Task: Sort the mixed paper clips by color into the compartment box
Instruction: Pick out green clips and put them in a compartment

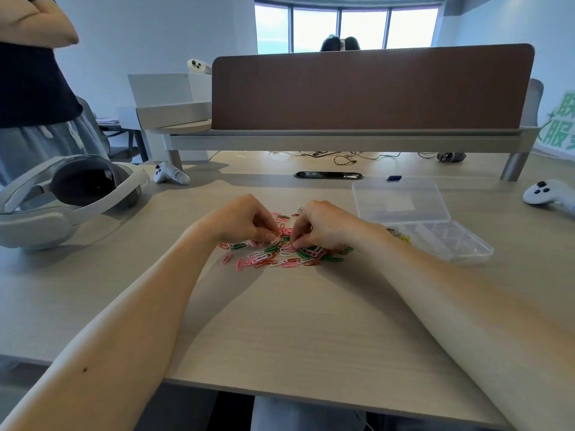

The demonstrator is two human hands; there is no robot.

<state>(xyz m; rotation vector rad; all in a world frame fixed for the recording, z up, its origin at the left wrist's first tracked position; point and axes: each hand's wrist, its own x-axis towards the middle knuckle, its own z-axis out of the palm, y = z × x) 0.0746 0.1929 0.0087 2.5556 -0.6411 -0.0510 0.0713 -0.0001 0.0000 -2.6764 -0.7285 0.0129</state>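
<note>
Left hand [245, 222]: thumb and forefinger closed in a pinch on one yellowish clip [273, 234], held just above the pile [280, 255]. Right hand [323, 225]: fingers curled down, tips in the pile right beside that pinch. Whether you have a clip there cannot be told.

Pile: pink, red, green and white clips, loose and overlapping on the desk [280, 321], directly under both hands and spreading a little nearer you.

Box [473, 253]: clear, lid [401, 200] thrown back, to the right of your right hand and near its wrist. A few yellow clips [404, 237] lie in the compartment closest to that wrist.

Handling, by judgement: each clip is very light, stiff bent wire with a smooth coating, likely slippery and prone to hook its neighbours. Take one by a rounded end, or across the flat loops, with the fingertip pads. Lift slowly so tangled ones drop away. Not fragile, but a dropped one may skid on the desk.
</note>
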